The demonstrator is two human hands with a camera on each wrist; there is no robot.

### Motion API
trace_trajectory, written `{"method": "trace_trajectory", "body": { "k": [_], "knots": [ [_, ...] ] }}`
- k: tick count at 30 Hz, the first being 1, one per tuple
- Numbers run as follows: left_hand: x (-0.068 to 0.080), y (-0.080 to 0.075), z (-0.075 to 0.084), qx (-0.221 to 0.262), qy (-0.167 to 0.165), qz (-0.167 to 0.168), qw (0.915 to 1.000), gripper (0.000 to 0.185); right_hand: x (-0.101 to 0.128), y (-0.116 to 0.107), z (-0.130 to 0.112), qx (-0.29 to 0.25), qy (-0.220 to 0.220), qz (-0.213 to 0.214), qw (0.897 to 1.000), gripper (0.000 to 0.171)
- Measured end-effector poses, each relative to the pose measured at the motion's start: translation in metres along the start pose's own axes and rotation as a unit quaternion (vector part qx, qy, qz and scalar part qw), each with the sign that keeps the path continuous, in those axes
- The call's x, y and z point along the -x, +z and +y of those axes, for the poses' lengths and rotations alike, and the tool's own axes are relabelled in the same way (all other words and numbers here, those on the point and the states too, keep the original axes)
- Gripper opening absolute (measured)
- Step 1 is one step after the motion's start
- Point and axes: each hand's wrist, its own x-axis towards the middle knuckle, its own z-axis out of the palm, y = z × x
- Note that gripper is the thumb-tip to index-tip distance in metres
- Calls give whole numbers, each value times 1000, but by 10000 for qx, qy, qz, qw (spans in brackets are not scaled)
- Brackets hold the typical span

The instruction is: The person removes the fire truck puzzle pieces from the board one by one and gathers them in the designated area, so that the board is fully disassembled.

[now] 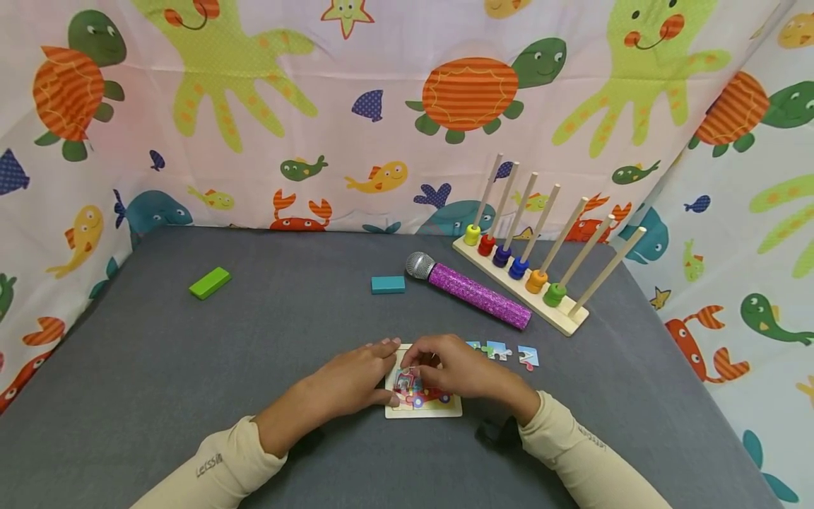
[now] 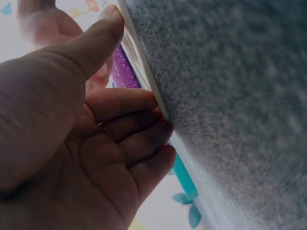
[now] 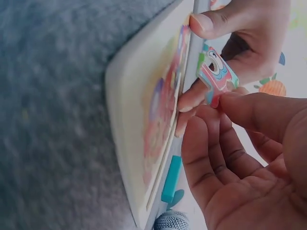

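Note:
A jigsaw puzzle in a pale wooden tray (image 1: 439,413) shows a red vehicle and lies flat on the grey table. My left hand (image 1: 352,377) rests at the tray's left side, thumb on its surface and the other fingers extended against its edge. Above the tray, my right hand (image 1: 461,367) pinches a puzzle piece (image 3: 219,74) between thumb and index finger. The piece is tilted, clear of the tray, with pink, blue and green print. Both hands cover much of the upper tray in the head view. Several loose puzzle pieces (image 1: 498,350) lie to the right.
Behind the tray lie a teal block (image 1: 388,285) and a purple glitter microphone (image 1: 477,295). A wooden peg stand (image 1: 509,279) with coloured rings stands at the back right. Far left is a green block (image 1: 210,283). A patterned curtain (image 1: 254,162) borders the table.

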Motion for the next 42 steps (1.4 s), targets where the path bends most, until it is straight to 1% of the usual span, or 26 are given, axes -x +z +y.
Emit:
{"method": "trace_trajectory", "body": {
  "k": [5,8,15,19,27,31,35,42],
  "knots": [
    [-1,1,-1,-41,39,67,10000,66,6,-5,1,96,-48,210,9997,15],
    [-1,3,-1,5,45,44,10000,64,14,-7,6,119,23,299,9995,13],
    [-2,2,-1,22,-3,73,10000,68,27,-17,17,57,69,470,9989,13],
    [-2,1,-1,80,-72,-9,9999,69,34,-24,20,194,94,565,9982,14],
    [-1,0,-1,133,-76,-100,9998,71,52,-38,28,409,351,872,9947,16],
    [-1,0,-2,102,-81,-117,9998,71,55,-44,32,473,335,974,9936,15],
    [-1,0,-2,95,-29,-154,9998,71,59,-48,34,445,393,899,9942,14],
    [-2,0,-1,146,-23,-99,9998,72,65,-52,38,359,598,507,9963,11]
  ]
}}
